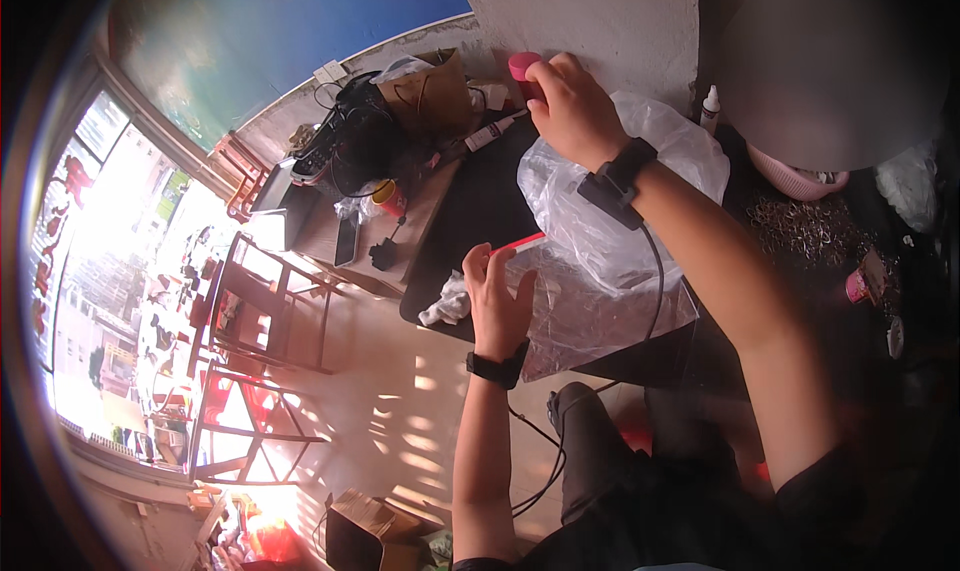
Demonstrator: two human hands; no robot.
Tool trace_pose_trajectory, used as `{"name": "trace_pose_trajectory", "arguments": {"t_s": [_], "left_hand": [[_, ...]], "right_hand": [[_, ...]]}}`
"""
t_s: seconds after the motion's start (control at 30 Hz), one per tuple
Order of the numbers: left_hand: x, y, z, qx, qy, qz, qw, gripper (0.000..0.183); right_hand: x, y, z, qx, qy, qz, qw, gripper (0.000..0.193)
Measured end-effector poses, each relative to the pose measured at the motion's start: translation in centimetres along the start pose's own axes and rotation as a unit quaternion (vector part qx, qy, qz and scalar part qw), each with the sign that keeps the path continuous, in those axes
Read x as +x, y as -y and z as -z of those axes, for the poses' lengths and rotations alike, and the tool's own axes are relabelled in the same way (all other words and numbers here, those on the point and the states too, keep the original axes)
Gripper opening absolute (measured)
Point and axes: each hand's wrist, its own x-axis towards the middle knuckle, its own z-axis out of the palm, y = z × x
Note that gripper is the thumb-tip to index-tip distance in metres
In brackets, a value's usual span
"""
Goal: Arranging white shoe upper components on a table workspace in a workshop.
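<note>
Clock face: the top of the view was taken as 12, read outward from whichever hand was named.
Right hand (580, 116): fingers and thumb were clamped on a pinkish-red cylinder (521, 65), probably from the side because its rounded body suited a pinch.
Pinkish-red cylinder: it lay between 10 and 11 o'clock of that hand, near the foot of the pale wall; the fingers hid its lower part.
Left hand (500, 316): the fingers stood apart, thumb spread toward 1 o'clock; contact with the thin, straight red strip (525, 241) just beyond the fingertips could not be told.
Wrists: each bore a black strapped device, its cable left slack, presumably so that the arms could reach freely.
Sheeting: a clear, wrinkled plastic sheet (580, 321) spread at 3 o'clock of the left hand; a puffed, translucent white plastic bag (640, 196) stood at 5 o'clock of the right.
Tissue: a crumpled white wad (447, 302) rested at 9 o'clock of the left hand, near the table edge.
Metal pieces: a loose heap of small, shiny bits (805, 233) lay at 4 o'clock of the right hand, perhaps spread for easy picking.
Pink basket (785, 176): it stood just beyond 3 o'clock, beside the heap.
</note>
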Motion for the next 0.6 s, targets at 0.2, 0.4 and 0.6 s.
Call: {"name": "trace_pose_trajectory", "arguments": {"t_s": [0.2,0.4,0.6], "left_hand": [[1.7,4.6,0.6,0.005,-0.015,0.070,0.997,0.039],[4.0,9.3,2.8,0.016,-0.062,0.077,0.995,0.034],[3.2,12.2,4.0,0.029,-0.024,0.109,0.993,0.027]], "right_hand": [[5.9,-4.6,-17.1,0.005,0.191,-0.116,0.975,0.052],[12.1,-6.4,-27.8,0.016,0.260,-0.059,0.964,0.072],[13.9,-6.7,-34.6,-0.021,0.307,-0.075,0.948,0.084]]}}
